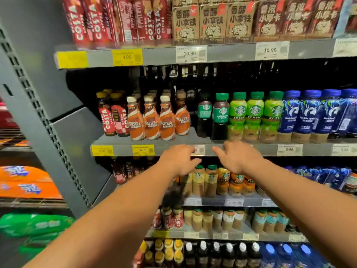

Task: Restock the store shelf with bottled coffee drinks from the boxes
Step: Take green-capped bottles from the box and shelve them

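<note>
Centre frame: left hand (pixel 179 159) and right hand (pixel 238 157), both empty with fingers relaxed, reach the shelf edge (pixel 316 149) below the dark bottles (pixel 221 115), probably to straighten that thin row.

I read bright overhead store light on fronts of middle shelf (pixel 123 150); recess behind its rows near black. Motion blur smears Costa bottles (pixel 92 22) up top, orange packs (pixel 25 182) at left edge, lowest rows. Wide-angle bend curves upright (pixel 38 117). Sharpest for me: Nescafe bottles (pixel 151 122), price tags (pixel 190 53).
</note>
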A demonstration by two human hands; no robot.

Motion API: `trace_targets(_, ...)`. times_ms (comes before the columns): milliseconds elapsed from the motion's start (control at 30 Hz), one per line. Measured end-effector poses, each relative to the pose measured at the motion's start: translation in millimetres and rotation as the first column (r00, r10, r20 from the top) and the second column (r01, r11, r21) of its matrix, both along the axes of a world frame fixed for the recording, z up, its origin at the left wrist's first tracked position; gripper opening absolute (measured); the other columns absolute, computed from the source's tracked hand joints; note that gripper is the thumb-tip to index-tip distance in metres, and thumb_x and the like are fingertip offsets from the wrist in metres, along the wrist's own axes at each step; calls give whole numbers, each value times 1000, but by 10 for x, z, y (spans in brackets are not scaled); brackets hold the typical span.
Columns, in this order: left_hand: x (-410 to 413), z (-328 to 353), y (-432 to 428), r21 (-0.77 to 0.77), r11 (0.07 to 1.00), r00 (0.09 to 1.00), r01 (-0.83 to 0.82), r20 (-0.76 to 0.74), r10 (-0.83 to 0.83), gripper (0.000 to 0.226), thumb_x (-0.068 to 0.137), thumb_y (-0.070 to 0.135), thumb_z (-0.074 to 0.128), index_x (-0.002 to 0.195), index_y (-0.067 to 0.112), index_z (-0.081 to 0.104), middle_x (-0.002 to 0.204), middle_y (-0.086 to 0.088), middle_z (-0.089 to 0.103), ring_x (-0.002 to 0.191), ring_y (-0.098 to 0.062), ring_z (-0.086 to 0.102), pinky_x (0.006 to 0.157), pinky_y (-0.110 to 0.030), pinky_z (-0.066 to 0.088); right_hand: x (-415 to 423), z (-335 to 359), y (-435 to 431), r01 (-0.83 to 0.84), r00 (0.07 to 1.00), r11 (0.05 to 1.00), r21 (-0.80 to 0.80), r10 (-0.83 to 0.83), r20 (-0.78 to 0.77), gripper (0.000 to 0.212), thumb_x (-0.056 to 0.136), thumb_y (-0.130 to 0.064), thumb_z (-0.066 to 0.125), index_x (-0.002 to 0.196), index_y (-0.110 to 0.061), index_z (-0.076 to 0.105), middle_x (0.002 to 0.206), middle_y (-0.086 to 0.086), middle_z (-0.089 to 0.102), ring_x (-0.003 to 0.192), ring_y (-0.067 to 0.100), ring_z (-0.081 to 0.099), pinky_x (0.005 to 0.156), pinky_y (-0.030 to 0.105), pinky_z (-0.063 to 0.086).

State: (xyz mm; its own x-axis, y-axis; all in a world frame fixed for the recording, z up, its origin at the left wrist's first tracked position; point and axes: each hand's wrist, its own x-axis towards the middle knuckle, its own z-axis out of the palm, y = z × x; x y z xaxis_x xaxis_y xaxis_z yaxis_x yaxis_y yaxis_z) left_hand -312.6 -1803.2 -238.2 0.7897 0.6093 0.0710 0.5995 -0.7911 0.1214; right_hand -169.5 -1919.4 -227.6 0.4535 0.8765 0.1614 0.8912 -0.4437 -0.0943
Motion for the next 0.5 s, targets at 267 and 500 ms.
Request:
trace_targets(267, -787, -489, -620, -8, 997, 995, -83, -65, 82, 48, 94, 50, 43, 127, 17, 51, 125, -11, 53, 117, -32, 49, 91, -40, 43, -657, -473, -407, -122, 992, 983, -135, 125, 15, 59, 97, -54, 24, 116, -10, 57, 123, 17, 57, 110, 34, 55, 85, 38, 44)
trace_targets(500, -1343, -1228, -743, -82, 979, 975, -185, -143, 173, 47, 94, 51, 41, 124, 17, 53, 124, -10, 57, 112, -31, 53, 84, -41, 48, -1236, -1231, -437, -200, 975, 962, -186, 176, -138, 54, 97, -53, 30, 69, -9, 46, 75, 7, 52, 75, 28, 54, 66, 32, 39)
